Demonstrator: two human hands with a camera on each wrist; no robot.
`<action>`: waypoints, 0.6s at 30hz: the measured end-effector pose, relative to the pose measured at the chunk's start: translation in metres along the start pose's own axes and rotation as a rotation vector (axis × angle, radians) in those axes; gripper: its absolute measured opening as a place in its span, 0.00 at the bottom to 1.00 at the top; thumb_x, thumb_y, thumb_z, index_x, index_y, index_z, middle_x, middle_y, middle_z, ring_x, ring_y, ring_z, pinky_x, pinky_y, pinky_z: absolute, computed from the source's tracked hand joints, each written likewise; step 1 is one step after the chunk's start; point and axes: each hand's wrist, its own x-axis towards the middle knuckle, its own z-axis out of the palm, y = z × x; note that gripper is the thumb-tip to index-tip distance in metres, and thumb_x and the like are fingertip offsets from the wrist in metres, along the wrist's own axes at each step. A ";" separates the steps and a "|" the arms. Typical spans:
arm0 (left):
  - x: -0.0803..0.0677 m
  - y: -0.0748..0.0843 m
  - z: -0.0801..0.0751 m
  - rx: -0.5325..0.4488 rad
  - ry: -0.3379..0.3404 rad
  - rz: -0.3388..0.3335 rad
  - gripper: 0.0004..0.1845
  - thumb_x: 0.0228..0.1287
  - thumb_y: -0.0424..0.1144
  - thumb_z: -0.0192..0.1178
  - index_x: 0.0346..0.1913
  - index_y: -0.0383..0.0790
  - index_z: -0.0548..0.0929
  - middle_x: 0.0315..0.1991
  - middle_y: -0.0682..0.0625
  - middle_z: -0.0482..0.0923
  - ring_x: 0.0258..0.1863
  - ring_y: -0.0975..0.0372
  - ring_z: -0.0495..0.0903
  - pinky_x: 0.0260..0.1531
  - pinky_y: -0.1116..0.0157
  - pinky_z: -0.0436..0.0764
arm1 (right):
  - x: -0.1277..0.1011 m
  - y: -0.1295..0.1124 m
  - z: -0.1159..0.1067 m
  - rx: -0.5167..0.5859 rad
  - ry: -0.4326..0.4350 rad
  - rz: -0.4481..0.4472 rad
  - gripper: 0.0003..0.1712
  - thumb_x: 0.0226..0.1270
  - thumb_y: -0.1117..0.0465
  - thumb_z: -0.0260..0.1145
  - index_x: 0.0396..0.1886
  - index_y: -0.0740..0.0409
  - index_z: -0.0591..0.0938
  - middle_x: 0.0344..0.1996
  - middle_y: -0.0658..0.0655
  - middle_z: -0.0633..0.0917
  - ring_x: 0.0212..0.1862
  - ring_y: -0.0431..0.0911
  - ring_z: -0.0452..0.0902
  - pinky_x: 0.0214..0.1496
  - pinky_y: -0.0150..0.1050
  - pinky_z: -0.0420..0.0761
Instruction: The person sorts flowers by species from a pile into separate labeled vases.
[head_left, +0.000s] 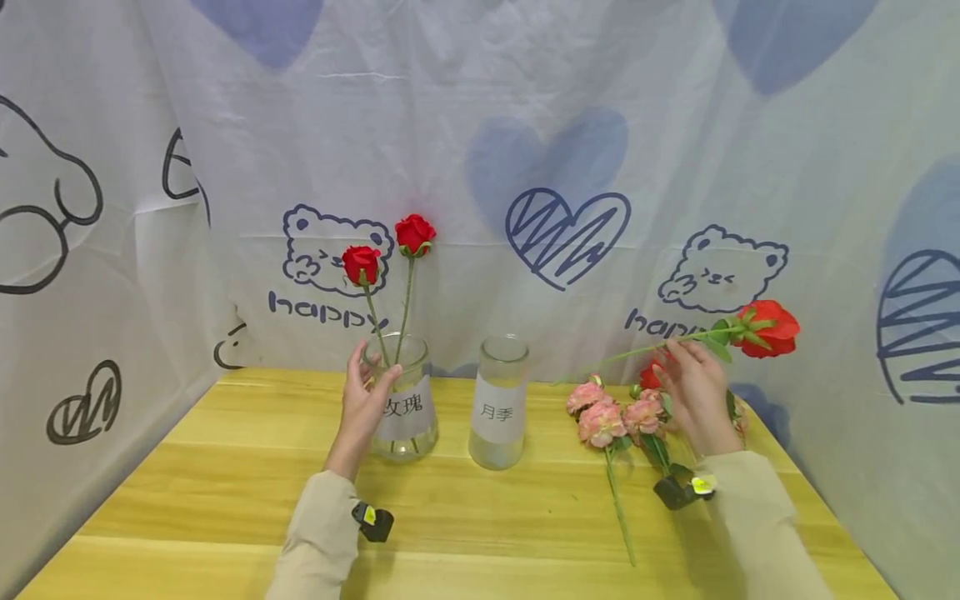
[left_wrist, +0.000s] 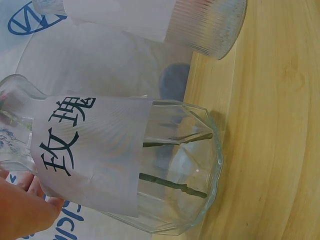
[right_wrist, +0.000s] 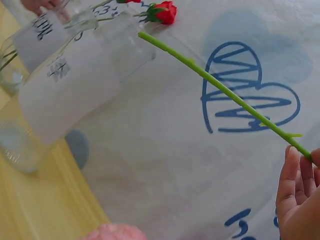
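Note:
My left hand (head_left: 366,398) grips the neck of a clear glass vase (head_left: 407,408) with a white paper label; two red roses (head_left: 415,233) stand in it. In the left wrist view the vase (left_wrist: 165,165) shows its stems at the bottom, with my fingers (left_wrist: 30,210) at its neck. My right hand (head_left: 693,387) pinches the green stem of a red rose (head_left: 768,329), held level above the table with the bloom to the right. In the right wrist view that stem (right_wrist: 220,87) runs up-left from my fingers (right_wrist: 297,190).
A second labelled glass vase (head_left: 498,404) stands empty just right of the first. Pink carnations (head_left: 611,417) and another red bloom lie on the wooden table (head_left: 225,483) under my right hand. Printed cloth walls close in behind and at both sides.

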 end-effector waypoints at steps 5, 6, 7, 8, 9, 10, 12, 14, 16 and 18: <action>0.000 0.000 0.000 0.007 -0.009 -0.017 0.42 0.68 0.41 0.58 0.77 0.46 0.45 0.72 0.36 0.55 0.70 0.44 0.53 0.69 0.48 0.55 | 0.004 -0.003 0.016 0.011 0.002 0.013 0.05 0.70 0.65 0.61 0.35 0.60 0.73 0.34 0.51 0.79 0.39 0.40 0.81 0.35 0.29 0.80; 0.000 0.000 0.000 0.008 -0.011 -0.020 0.43 0.68 0.41 0.58 0.77 0.47 0.44 0.72 0.36 0.55 0.70 0.44 0.53 0.69 0.47 0.55 | 0.005 -0.003 0.020 0.017 0.001 0.015 0.04 0.70 0.65 0.60 0.35 0.60 0.73 0.35 0.51 0.78 0.40 0.41 0.81 0.35 0.29 0.80; 0.000 0.000 0.000 0.007 -0.012 -0.024 0.42 0.68 0.42 0.58 0.77 0.47 0.44 0.72 0.37 0.55 0.70 0.44 0.53 0.69 0.47 0.55 | 0.006 -0.003 0.024 0.027 0.005 0.018 0.04 0.71 0.65 0.60 0.35 0.60 0.74 0.36 0.52 0.78 0.40 0.41 0.81 0.35 0.29 0.80; 0.000 0.000 0.000 0.007 -0.013 -0.026 0.43 0.68 0.42 0.58 0.77 0.47 0.44 0.72 0.37 0.55 0.70 0.44 0.53 0.69 0.47 0.56 | 0.006 -0.003 0.029 0.036 0.007 0.022 0.04 0.71 0.65 0.60 0.35 0.59 0.74 0.37 0.52 0.78 0.40 0.41 0.81 0.35 0.29 0.80; 0.000 0.000 0.000 0.005 -0.014 -0.026 0.43 0.68 0.42 0.58 0.77 0.47 0.44 0.72 0.38 0.55 0.70 0.43 0.53 0.68 0.47 0.56 | 0.007 -0.002 0.033 0.041 0.011 0.021 0.04 0.71 0.65 0.59 0.35 0.59 0.75 0.37 0.52 0.78 0.40 0.41 0.81 0.35 0.29 0.80; 0.000 0.000 -0.001 0.005 -0.015 -0.025 0.43 0.68 0.42 0.58 0.77 0.48 0.44 0.72 0.38 0.55 0.70 0.43 0.53 0.68 0.47 0.56 | 0.008 -0.002 0.038 0.048 0.013 0.021 0.04 0.71 0.66 0.59 0.34 0.59 0.74 0.37 0.53 0.77 0.40 0.42 0.80 0.35 0.29 0.80; 0.000 0.000 -0.001 0.003 -0.018 -0.026 0.43 0.68 0.42 0.58 0.77 0.48 0.44 0.72 0.38 0.55 0.70 0.43 0.53 0.68 0.47 0.56 | 0.010 0.000 0.047 0.068 0.016 0.024 0.04 0.72 0.67 0.58 0.34 0.60 0.74 0.38 0.54 0.77 0.39 0.42 0.80 0.35 0.29 0.80; 0.000 0.000 -0.001 0.001 -0.018 -0.027 0.43 0.68 0.42 0.58 0.77 0.48 0.44 0.72 0.38 0.55 0.70 0.43 0.53 0.68 0.47 0.56 | 0.012 0.001 0.056 0.082 0.017 0.029 0.04 0.72 0.67 0.58 0.34 0.61 0.74 0.37 0.54 0.78 0.39 0.42 0.81 0.35 0.29 0.81; 0.000 0.000 0.000 0.001 -0.018 -0.026 0.43 0.68 0.42 0.58 0.77 0.48 0.43 0.72 0.38 0.54 0.70 0.43 0.53 0.68 0.47 0.56 | 0.014 0.003 0.066 0.084 0.013 0.031 0.04 0.72 0.67 0.58 0.35 0.62 0.74 0.36 0.54 0.80 0.39 0.42 0.81 0.35 0.29 0.81; 0.000 0.000 0.000 0.002 -0.016 -0.030 0.43 0.68 0.42 0.58 0.77 0.48 0.43 0.72 0.38 0.54 0.71 0.44 0.52 0.69 0.47 0.55 | 0.015 0.006 0.075 0.089 0.008 0.043 0.03 0.72 0.67 0.58 0.36 0.62 0.74 0.35 0.54 0.81 0.39 0.42 0.81 0.35 0.29 0.81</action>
